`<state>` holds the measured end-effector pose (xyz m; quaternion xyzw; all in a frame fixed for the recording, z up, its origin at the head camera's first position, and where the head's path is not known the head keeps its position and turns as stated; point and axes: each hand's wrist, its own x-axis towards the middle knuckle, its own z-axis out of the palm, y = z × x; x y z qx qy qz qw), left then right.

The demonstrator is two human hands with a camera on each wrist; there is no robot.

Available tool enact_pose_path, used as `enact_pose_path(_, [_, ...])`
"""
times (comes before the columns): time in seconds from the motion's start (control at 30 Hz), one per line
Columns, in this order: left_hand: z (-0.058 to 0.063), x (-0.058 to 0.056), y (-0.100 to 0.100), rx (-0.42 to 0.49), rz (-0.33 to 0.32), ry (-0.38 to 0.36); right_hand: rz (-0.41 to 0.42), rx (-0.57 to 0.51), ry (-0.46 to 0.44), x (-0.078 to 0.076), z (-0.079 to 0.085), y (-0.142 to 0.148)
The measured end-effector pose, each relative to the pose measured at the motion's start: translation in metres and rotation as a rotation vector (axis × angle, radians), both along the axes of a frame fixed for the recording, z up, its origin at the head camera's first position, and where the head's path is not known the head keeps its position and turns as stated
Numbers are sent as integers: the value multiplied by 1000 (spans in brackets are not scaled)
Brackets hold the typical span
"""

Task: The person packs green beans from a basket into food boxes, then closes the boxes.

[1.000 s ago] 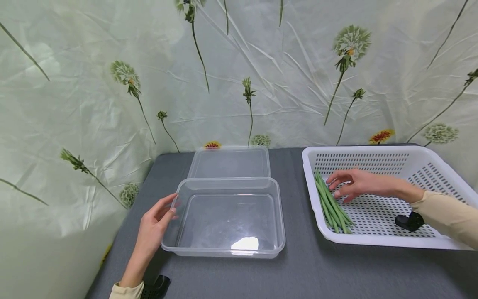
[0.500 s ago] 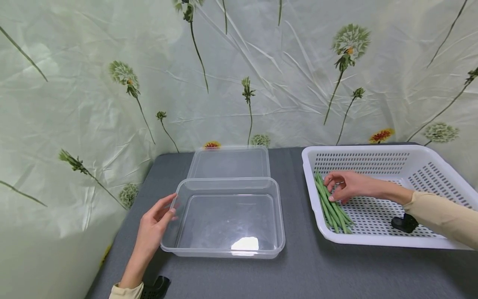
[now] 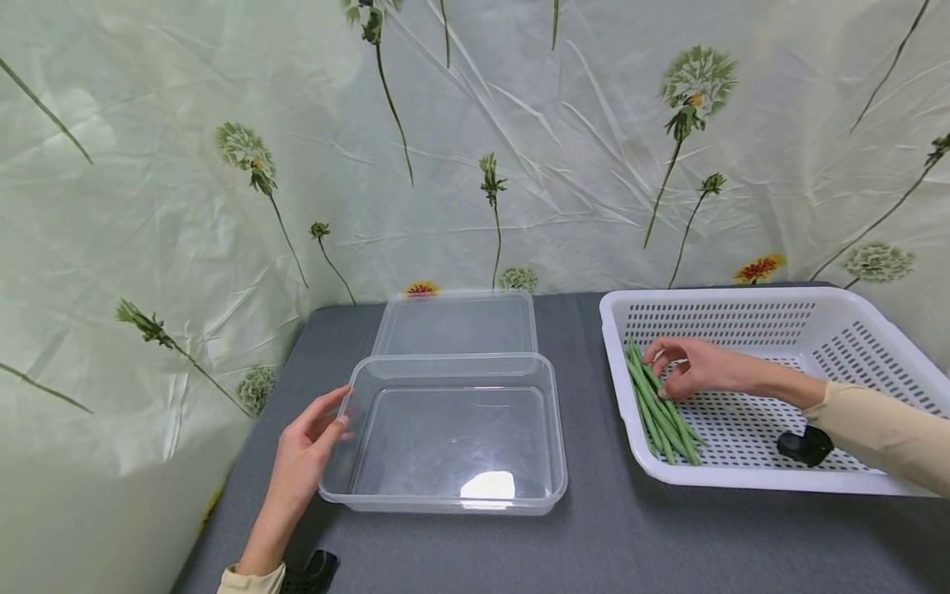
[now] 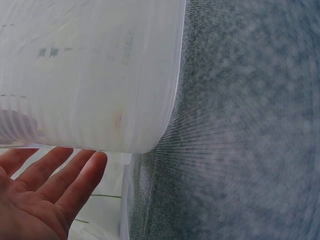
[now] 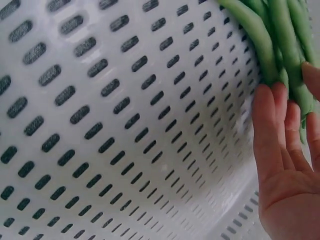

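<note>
At the right, several green beans [image 3: 660,412] lie bunched along the left end of a white perforated basket [image 3: 742,477]. My right hand [image 3: 693,367] reaches into the basket from the right; its thumb and fingertips pinch at the upper part of the bunch. In the right wrist view the fingertips meet the green beans [image 5: 285,45], with the thumb on their other side. A clear plastic container [image 3: 453,503] stands in the middle. Against its left wall rests my left hand [image 3: 300,458], thumb near the rim and fingers fairly straight, touching the wall in the left wrist view.
Behind the container, a clear flat lid [image 3: 460,320] lies on the dark grey table [image 3: 445,557]. A pale sheet with a dandelion print [image 3: 579,148] hangs along the back and left. Each wrist carries a small black camera [image 3: 805,445].
My right hand has moved slightly left onto the green beans, its fingers drawn closer together around them. The left hand and the container have stayed in place.
</note>
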<state>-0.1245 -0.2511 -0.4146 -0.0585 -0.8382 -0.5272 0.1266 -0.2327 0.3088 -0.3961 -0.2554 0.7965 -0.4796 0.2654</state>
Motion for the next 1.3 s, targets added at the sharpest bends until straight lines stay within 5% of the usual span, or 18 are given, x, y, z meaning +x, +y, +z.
enact_pose_path(0.27, [1, 1, 1, -2, 5, 1, -95, 18, -85, 8, 16, 7])
enact_pose_path(0.9, [0, 0, -1, 10, -9, -3, -85, 15, -157, 17, 40, 10])
enact_pose_path(1.3, [0, 0, -1, 9, -13, -4, -118, 55, -79, 26, 56, 12])
